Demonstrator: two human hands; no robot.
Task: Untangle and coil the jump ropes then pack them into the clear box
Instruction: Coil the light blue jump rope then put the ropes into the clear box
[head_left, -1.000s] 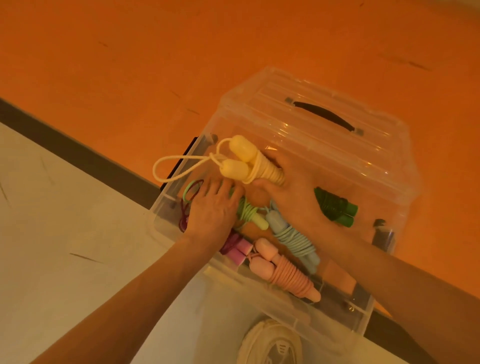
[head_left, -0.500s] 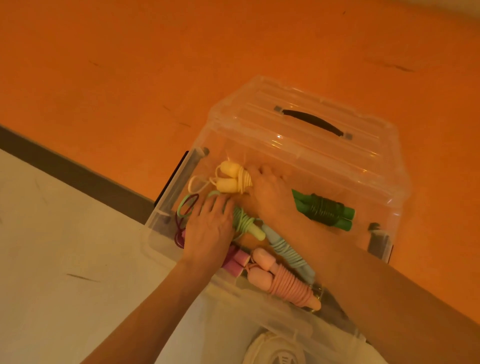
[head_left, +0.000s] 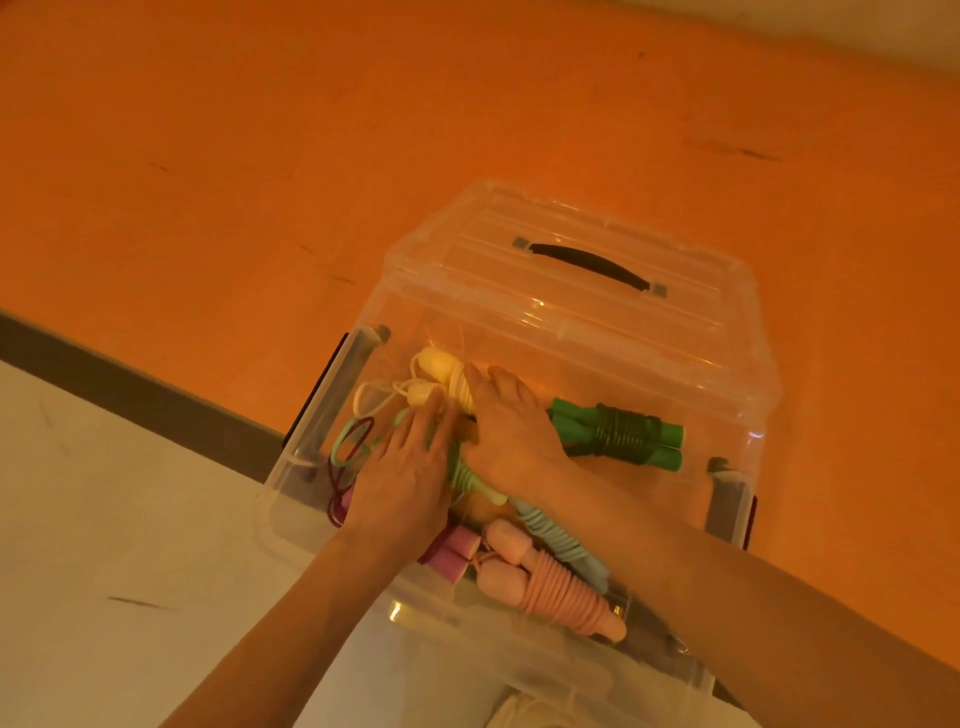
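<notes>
Now both hands in clear box (head_left: 332, 395), yellow rope (head_left: 441, 376) under R hand (head_left: 511, 431) flat fingers, L hand (head_left: 402, 467) flat beside.

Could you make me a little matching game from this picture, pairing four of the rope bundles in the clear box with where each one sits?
Things:
1. yellow rope
2. dark green rope
3. pink rope
4. blue rope

Places:
A. alone in the box's right part, beside the right hand
B. at the near wall of the clear box, closest to the person
C. at the far left, by both hands' fingertips
D. partly hidden under the right forearm

Pairs: 1-C, 2-A, 3-B, 4-D
</notes>
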